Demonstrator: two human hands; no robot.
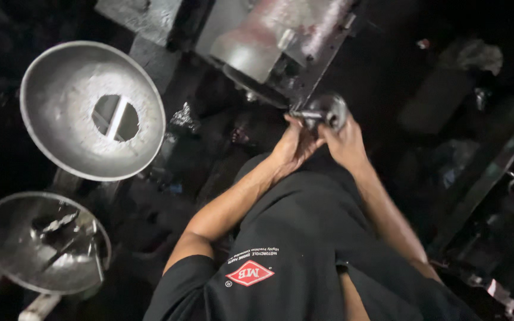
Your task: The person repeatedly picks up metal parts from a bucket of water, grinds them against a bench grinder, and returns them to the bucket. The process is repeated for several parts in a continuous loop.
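Looking down, we see a red diamond-shaped patch (pixel 250 273) with small white print beside it on our black shirt (pixel 304 249); much around us is lost in darkness, and the heaps at the right are too dim to name; our left hand (pixel 292 145) and right hand (pixel 343 139) close together on a small round metal part (pixel 327 110) at the lower edge of a grey machine (pixel 275 41); a big metal funnel (pixel 49 89) at left shows a bar across its hole; a smaller one (pixel 7 232) below holds dark bits.
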